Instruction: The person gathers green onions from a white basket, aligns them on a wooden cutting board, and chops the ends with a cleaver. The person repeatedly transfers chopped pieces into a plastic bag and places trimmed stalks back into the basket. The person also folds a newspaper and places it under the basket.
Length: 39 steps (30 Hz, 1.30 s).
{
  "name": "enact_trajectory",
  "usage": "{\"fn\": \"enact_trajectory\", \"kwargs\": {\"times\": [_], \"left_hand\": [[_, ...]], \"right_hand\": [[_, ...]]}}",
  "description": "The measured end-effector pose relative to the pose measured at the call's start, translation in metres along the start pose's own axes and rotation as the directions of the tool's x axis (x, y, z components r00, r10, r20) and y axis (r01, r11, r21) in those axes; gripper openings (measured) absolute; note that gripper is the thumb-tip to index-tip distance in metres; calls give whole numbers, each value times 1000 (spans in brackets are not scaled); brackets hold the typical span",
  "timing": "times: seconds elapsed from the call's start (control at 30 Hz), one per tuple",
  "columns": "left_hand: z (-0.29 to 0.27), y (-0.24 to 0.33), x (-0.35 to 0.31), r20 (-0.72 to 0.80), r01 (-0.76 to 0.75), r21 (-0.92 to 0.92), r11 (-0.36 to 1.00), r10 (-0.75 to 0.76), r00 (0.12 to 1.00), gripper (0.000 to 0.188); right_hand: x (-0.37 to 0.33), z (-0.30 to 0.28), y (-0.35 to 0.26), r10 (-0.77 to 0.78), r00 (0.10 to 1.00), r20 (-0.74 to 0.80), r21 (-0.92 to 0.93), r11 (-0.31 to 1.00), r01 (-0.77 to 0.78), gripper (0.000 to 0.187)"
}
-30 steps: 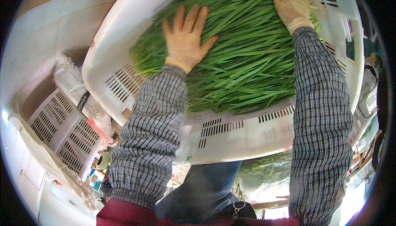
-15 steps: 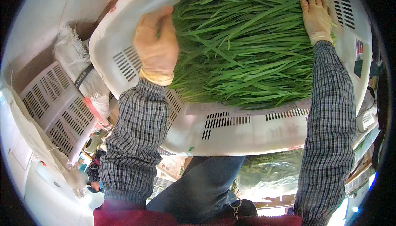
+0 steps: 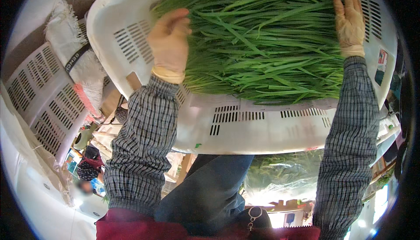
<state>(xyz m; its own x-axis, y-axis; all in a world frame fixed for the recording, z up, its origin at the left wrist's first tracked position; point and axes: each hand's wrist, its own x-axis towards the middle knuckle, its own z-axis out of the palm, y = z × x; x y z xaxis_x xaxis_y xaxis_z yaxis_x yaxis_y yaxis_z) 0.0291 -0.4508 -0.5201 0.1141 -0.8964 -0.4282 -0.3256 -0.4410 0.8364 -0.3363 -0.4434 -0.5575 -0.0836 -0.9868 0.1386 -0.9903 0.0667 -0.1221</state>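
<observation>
The left hand (image 3: 169,43), gloved, is cupped against the left side of the heap of long green leaves (image 3: 262,38), fingers curled into it. The right hand (image 3: 350,19), also gloved, lies flat and open along the heap's right side. The leaves fill a white slotted crate (image 3: 245,126), heaped from wall to wall. Another white slotted crate (image 3: 39,100) stands off the left edge.

Count, my view: two gloved hands, my left hand (image 3: 169,43) and right hand (image 3: 350,19). One white slotted crate (image 3: 245,122) in front of me, holding one heap of long green leaves (image 3: 262,38), stalks too many to count. One more white slotted crate (image 3: 39,95) at left. One white woven sack (image 3: 72,52).
</observation>
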Motion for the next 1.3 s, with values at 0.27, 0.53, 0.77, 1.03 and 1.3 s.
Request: {"fn": "enact_trajectory", "kwargs": {"times": [0.27, 0.53, 0.77, 1.03, 1.3], "left_hand": [[34, -19, -67, 159, 191, -119, 974, -171, 972, 19], [32, -42, -61, 69, -385, 217, 897, 380, 923, 23], [48, -1, 5, 32, -713, 405, 573, 770, 637, 24], [30, -3, 23, -175, -238, 360, 902, 316, 933, 30], [29, -11, 36, -36, -43, 66, 997, 45, 998, 21]], "right_hand": [[-9, 28, -35, -8, 992, 127, 2, 1000, 8, 54], [-15, 66, -20, -75, 996, -48, -36, 997, 74, 53], [-18, 60, -26, -51, 998, -21, -9, 999, 51, 55], [-20, 62, -26, -37, 999, -12, -11, 999, 37, 56], [-21, 63, -26, -49, 999, -13, -13, 999, 49, 55]]}}
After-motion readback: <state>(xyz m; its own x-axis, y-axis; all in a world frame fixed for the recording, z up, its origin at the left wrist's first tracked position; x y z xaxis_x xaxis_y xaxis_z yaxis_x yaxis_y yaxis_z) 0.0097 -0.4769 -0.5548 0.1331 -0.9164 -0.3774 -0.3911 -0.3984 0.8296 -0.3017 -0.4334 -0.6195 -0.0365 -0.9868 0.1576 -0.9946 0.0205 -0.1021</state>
